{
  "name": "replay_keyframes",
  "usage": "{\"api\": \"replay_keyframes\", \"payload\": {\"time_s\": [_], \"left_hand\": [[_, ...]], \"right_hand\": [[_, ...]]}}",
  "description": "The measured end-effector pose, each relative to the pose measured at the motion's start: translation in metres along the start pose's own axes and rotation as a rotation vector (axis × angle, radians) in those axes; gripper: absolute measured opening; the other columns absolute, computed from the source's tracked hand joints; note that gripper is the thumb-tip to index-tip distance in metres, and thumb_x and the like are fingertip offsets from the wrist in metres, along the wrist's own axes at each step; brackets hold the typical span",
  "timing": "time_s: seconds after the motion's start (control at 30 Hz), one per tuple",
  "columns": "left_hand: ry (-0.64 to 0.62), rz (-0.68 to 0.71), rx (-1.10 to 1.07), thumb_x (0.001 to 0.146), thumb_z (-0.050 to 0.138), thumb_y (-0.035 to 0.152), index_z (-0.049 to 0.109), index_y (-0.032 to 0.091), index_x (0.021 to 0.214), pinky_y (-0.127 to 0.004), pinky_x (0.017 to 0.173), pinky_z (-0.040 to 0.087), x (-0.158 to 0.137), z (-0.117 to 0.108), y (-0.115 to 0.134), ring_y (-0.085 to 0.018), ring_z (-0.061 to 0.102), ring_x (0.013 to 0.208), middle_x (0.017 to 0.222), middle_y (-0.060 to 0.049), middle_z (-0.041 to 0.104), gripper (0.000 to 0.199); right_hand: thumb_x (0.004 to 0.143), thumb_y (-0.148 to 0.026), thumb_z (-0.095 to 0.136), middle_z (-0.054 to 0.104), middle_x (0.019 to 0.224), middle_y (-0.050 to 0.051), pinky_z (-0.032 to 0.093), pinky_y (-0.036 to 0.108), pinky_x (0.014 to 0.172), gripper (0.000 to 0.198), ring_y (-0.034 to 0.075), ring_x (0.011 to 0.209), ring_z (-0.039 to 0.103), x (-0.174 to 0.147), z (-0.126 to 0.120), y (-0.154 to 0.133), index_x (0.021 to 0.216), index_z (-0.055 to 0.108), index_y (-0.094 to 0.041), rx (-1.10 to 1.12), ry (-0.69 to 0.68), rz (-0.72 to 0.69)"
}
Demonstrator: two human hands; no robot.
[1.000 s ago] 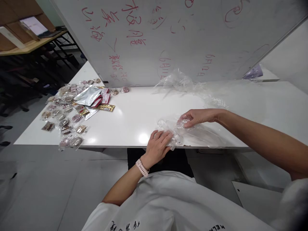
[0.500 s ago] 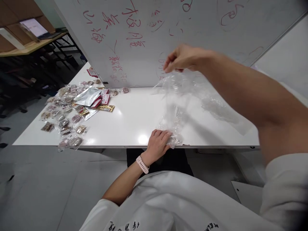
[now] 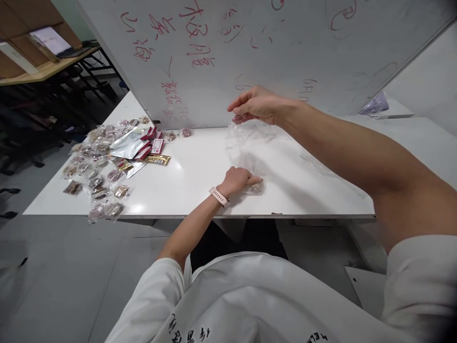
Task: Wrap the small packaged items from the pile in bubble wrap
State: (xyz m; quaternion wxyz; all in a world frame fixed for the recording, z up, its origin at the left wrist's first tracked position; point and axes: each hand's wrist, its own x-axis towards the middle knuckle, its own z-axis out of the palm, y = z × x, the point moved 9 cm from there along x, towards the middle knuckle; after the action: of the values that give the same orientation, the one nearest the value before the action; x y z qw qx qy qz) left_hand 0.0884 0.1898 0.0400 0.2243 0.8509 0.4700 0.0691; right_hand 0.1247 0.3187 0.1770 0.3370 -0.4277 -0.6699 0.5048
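Note:
My right hand (image 3: 255, 105) is raised in front of the whiteboard, its fingers pinching the top of a thin clear plastic bag (image 3: 237, 138). The see-through plastic hangs down from the fingertips towards the table and spreads out to the right under my forearm. My left hand (image 3: 238, 181), with a pale pink watch band at the wrist, rests low on the table near its front edge. Its fingers are curled and the thumb reaches over a crumpled bit of clear plastic (image 3: 255, 187), which they press down. Whether this joins the raised bag I cannot tell.
On the white table (image 3: 185, 190), several small wrapped snacks (image 3: 96, 181) lie heaped at the left, with silver pouches (image 3: 130, 143) and a gold sachet (image 3: 157, 160). A whiteboard (image 3: 214, 95) with red writing stands along the back. Purple plastic (image 3: 374, 104) lies behind it at the right.
My left hand has moved up and away from the table's front edge, with plastic under its fingers. My right hand has come lower and a little left, still pinching the clear bag.

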Motion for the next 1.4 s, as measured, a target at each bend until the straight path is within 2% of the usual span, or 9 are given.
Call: {"api": "replay_keyframes", "payload": {"time_s": [0.23, 0.33, 0.5, 0.7, 0.77, 0.93, 1.17, 1.3, 1.4], "left_hand": [[0.399, -0.108, 0.248, 0.094, 0.063, 0.048, 0.059, 0.015, 0.094, -0.036, 0.078, 0.038, 0.002, -0.014, -0.009, -0.028, 0.058, 0.094, 0.097, -0.012, 0.065, 0.033], [0.364, -0.006, 0.240, 0.102, 0.050, 0.037, 0.059, 0.015, 0.092, -0.034, 0.072, 0.039, -0.004, -0.004, -0.001, -0.024, 0.058, 0.084, 0.086, -0.009, 0.065, 0.026], [0.301, 0.233, 0.229, 0.097, 0.054, 0.053, 0.063, 0.016, 0.097, -0.038, 0.083, 0.043, -0.031, 0.004, 0.011, -0.025, 0.058, 0.093, 0.096, -0.010, 0.068, 0.038], [0.319, 0.237, 0.213, 0.102, 0.049, 0.039, 0.065, 0.018, 0.109, -0.039, 0.090, 0.041, -0.040, 0.005, 0.001, -0.024, 0.057, 0.107, 0.111, -0.009, 0.069, 0.027], [0.282, 0.217, 0.199, 0.102, 0.048, 0.041, 0.066, 0.017, 0.104, -0.037, 0.085, 0.042, -0.030, 0.005, -0.003, -0.024, 0.058, 0.104, 0.108, -0.009, 0.070, 0.030], [0.183, 0.199, 0.124, 0.103, 0.046, 0.044, 0.067, 0.015, 0.093, -0.032, 0.072, 0.040, -0.018, -0.004, 0.001, -0.022, 0.058, 0.089, 0.093, -0.009, 0.069, 0.037], [-0.085, 0.022, -0.159, 0.101, 0.048, 0.050, 0.062, 0.017, 0.090, -0.027, 0.059, 0.033, -0.030, 0.001, 0.007, -0.016, 0.053, 0.063, 0.070, 0.000, 0.061, 0.037], [0.255, -0.110, 0.137, 0.098, 0.059, 0.033, 0.057, 0.016, 0.102, -0.030, 0.064, 0.037, -0.035, -0.017, 0.003, -0.022, 0.058, 0.082, 0.091, -0.007, 0.066, 0.018], [0.414, -0.020, 0.261, 0.099, 0.055, 0.027, 0.056, 0.018, 0.096, -0.034, 0.074, 0.043, -0.052, -0.012, 0.015, -0.024, 0.057, 0.090, 0.095, -0.008, 0.065, 0.010]], "right_hand": [[0.079, -0.007, 0.076, 0.063, 0.079, 0.002, 0.056, 0.039, 0.089, 0.012, 0.015, 0.084, 0.062, -0.041, -0.017, -0.024, 0.086, 0.070, -0.015, -0.128, 0.033, -0.085], [0.081, -0.008, 0.074, 0.064, 0.083, 0.002, 0.058, 0.039, 0.087, 0.010, 0.015, 0.086, 0.062, -0.051, -0.024, -0.027, 0.088, 0.070, -0.014, -0.122, 0.035, -0.114], [0.081, -0.016, 0.077, 0.064, 0.088, 0.004, 0.060, 0.038, 0.080, 0.017, 0.018, 0.087, 0.062, -0.046, -0.029, -0.017, 0.095, 0.068, -0.016, -0.141, 0.033, -0.124], [0.093, -0.024, 0.062, 0.062, 0.116, 0.007, 0.051, 0.037, 0.096, 0.017, 0.018, 0.106, 0.058, -0.113, -0.033, -0.027, 0.110, 0.065, -0.021, -0.481, 0.440, -0.413], [0.098, -0.030, 0.055, 0.064, 0.113, 0.008, 0.050, 0.040, 0.096, 0.018, 0.021, 0.106, 0.059, -0.148, -0.017, -0.005, 0.109, 0.065, -0.022, -0.575, 0.471, -0.451], [0.096, -0.040, 0.056, 0.067, 0.123, 0.012, 0.050, 0.045, 0.094, 0.035, 0.028, 0.112, 0.061, -0.198, 0.043, 0.088, 0.125, 0.062, -0.021, -0.716, 0.161, -0.368], [0.102, -0.045, 0.046, 0.072, 0.095, 0.005, 0.049, 0.035, 0.079, 0.032, 0.021, 0.086, 0.066, -0.207, 0.040, 0.118, 0.113, 0.066, -0.023, -0.583, 0.165, -0.116], [0.098, -0.049, 0.053, 0.067, 0.077, 0.000, 0.043, 0.031, 0.065, 0.029, 0.018, 0.071, 0.061, -0.180, 0.028, 0.135, 0.103, 0.066, -0.023, -0.613, 0.147, 0.071], [0.097, -0.042, 0.056, 0.068, 0.092, 0.005, 0.045, 0.033, 0.071, 0.023, 0.020, 0.085, 0.062, -0.170, 0.024, 0.126, 0.093, 0.065, -0.022, -0.700, 0.268, -0.071]]}}
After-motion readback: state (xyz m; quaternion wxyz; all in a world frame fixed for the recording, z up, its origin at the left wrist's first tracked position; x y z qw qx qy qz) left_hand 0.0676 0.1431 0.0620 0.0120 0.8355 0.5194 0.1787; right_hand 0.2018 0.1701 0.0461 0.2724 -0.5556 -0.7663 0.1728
